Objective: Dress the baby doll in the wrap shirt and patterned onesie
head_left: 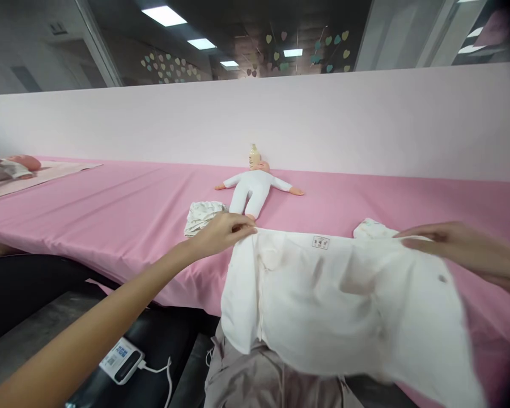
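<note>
A white baby garment (323, 300) hangs stretched between my two hands over the pink table edge and my lap. My left hand (227, 229) pinches its upper left corner, while my right hand (459, 246) grips the upper right part. A small printed label (321, 242) shows near the top edge, and a dark round spot like a snap sits at the right. Beyond my left hand a baby doll (255, 190) in white clothes lies on its back with arms spread. Folded patterned cloth (202, 216) lies beside its legs; another patterned cloth (372, 229) is partly hidden behind the garment.
A pump bottle (254, 156) stands behind the doll's head, near the white wall (255, 119). The pink-covered table (123, 198) spans the view. Another doll (17, 166) lies at far left on a mat. A white device (122, 361) with a cable rests on a black seat below.
</note>
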A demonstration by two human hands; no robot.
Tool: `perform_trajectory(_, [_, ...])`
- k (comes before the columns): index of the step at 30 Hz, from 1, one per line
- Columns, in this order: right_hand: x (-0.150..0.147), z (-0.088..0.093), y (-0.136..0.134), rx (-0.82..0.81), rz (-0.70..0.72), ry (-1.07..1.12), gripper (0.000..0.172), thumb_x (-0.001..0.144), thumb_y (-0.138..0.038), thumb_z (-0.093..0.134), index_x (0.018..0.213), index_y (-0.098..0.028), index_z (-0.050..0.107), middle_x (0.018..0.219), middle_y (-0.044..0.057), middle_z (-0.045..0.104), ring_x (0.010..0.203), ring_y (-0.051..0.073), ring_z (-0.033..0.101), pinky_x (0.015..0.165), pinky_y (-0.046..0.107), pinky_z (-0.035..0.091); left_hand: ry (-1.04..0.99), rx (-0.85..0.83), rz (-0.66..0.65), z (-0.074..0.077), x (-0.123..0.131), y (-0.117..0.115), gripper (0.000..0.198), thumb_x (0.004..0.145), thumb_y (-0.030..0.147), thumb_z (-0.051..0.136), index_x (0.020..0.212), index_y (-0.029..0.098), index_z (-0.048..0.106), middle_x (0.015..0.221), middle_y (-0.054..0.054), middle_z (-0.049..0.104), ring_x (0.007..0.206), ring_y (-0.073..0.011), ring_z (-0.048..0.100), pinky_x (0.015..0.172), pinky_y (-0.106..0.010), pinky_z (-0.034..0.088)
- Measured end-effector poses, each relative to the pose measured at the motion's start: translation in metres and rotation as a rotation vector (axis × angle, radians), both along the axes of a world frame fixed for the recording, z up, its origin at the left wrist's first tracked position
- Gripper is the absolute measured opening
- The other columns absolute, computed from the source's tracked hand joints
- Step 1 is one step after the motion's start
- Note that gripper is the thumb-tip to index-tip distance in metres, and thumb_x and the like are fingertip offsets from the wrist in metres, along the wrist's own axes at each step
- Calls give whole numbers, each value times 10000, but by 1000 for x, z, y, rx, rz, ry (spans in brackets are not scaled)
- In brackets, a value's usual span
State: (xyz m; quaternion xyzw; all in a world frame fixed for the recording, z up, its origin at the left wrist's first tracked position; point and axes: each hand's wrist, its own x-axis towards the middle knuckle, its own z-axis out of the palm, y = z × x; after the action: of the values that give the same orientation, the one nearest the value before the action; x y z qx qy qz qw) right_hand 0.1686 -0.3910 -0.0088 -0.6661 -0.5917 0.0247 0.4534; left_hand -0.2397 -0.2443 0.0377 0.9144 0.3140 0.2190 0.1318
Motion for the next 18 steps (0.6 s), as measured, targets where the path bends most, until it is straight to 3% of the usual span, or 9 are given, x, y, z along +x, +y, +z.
perform_trajectory(3, [18,-24,70,-289,97,314,210,832,-282,573,778,-146,723,754,122,697,631,158,657,528,221,445,1,-109,47,-27,26,57,320,856,407,475,814,186,704,607,2,596,534,-117,474,551,-244,346])
perform_trajectory(5, [32,-35,106,-458,165,490,204,808,-282,594,801,-119,715,787,139,698,644,182,663,525,226,471,55,-128,31,-40,42,92,310,850,386,471,809,182,701,696,-12,643,613,-136,527,601,-249,369])
perform_trajectory(8, [57,-45,152,-674,125,603,190,709,-229,687,859,-114,708,842,131,705,716,210,673,596,248,522,201,-54,-4,-51,66,143,293,848,340,456,829,179,700,835,-33,681,775,-181,574,735,-283,403])
perform_trajectory(11, [80,-53,197,-653,62,585,226,702,-207,669,904,-111,702,866,110,709,741,193,667,624,241,523,329,131,50,-55,90,192,297,856,320,447,845,184,711,920,-65,666,892,-229,551,861,-368,385])
perform_trajectory(14, [97,-66,242,-603,-22,515,237,709,-202,636,913,-105,709,864,98,712,726,178,659,606,230,507,347,193,151,-62,117,238,235,828,290,506,824,209,727,1035,-77,623,1024,-258,502,946,-425,345])
perform_trajectory(18, [113,-85,293,-544,-159,429,256,709,-230,623,915,-111,717,859,86,714,728,173,656,608,229,494,410,272,224,-75,151,290,174,793,247,566,765,242,737,1175,-60,575,1183,-273,406,1082,-481,177])
